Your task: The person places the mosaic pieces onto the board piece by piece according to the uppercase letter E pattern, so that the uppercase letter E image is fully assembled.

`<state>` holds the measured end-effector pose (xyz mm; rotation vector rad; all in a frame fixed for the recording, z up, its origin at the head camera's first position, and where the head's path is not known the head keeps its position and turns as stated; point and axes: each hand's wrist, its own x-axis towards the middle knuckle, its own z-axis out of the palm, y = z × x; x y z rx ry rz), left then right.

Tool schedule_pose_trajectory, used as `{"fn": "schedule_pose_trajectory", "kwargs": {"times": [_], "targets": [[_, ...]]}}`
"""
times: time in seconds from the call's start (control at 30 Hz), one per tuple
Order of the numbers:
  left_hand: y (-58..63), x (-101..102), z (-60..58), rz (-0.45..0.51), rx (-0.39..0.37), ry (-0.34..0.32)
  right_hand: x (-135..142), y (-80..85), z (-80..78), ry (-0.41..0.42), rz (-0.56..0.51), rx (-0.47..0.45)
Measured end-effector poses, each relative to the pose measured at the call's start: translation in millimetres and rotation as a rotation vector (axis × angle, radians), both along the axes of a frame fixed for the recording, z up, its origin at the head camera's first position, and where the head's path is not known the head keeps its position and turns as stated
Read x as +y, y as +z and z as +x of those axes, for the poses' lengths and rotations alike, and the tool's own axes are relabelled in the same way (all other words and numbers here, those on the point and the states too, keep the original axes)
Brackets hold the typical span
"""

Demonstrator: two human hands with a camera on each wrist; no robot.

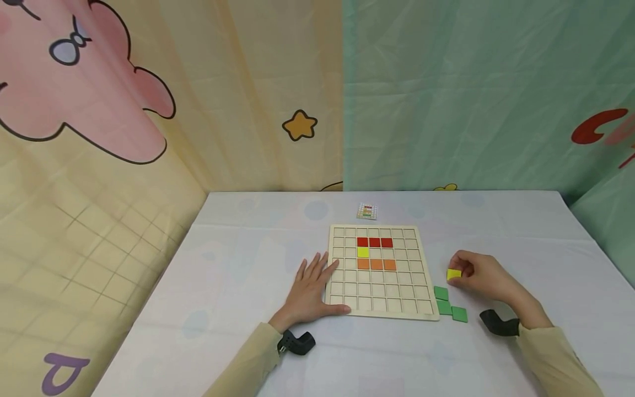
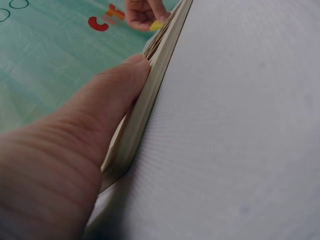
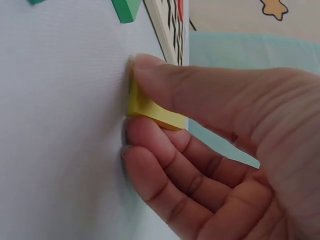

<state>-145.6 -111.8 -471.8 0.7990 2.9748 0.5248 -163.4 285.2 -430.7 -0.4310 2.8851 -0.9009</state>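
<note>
My right hand [image 1: 483, 275] pinches a yellow square tile [image 1: 453, 274] between thumb and fingers, to the right of a wooden grid board [image 1: 347, 289]. In the right wrist view the yellow tile [image 3: 150, 111] is close over the tablecloth. My left hand [image 1: 310, 289] rests at the board's left edge, fingers spread, thumb on the near left corner; in the left wrist view that thumb [image 2: 107, 90] lies along the board's rim. Three red tiles [image 1: 374, 242] form a row on the board. Below them are one yellow tile [image 1: 363, 252] and three orange tiles [image 1: 377, 264].
Several green tiles [image 1: 459, 314] lie on the table beside the board's near right corner. Behind the board is a small card [image 1: 367, 211] with a coloured grid pattern. Printed curtains [image 1: 278, 71] hang around the white-covered table [image 1: 238, 264].
</note>
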Motion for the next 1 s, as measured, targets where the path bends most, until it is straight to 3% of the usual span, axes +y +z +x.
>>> {"fn": "schedule_pose_trajectory", "kwargs": {"times": [0.23, 0.5, 0.7, 1.0], "targets": [[0.7, 0.0, -0.1, 0.004, -0.008, -0.001, -6.7, 7.5, 1.6, -0.021, -0.008, 0.062], [2.6, 0.3, 1.0, 0.004, -0.015, 0.003, -41.9, 2.6, 6.1, 0.017, -0.112, 0.225], [2.0, 1.1, 0.9, 0.017, -0.003, -0.005, -63.1, 0.8, 10.5, -0.004, -0.149, 0.331], [0.3, 0.5, -0.1, 0.001, -0.022, 0.008, -92.9, -2.0, 8.4, 0.054, -0.253, 0.238]]}}
